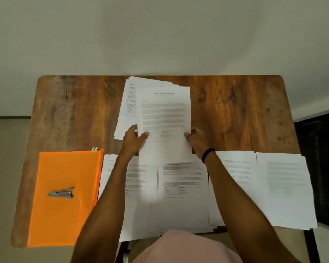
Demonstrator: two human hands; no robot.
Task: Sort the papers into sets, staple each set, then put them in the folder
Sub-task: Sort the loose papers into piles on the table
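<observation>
I see left hand (134,137) and right hand (197,138) each pinching a lower corner of one sheet (163,118), fingers (132,128) curled at its edges; sheet held over middle of desk (235,111); heading and print blurred, cannot read; loose stack (125,111) behind it by far edge, partly covered by sheet; four piles (285,186) in near row, middle ones crossed by forearms; orange folder (65,221) at left, stapler (62,192) lying on it; small green-white tag (94,148) at folder's top corner, unreadable; black band (208,154) on right wrist.
</observation>
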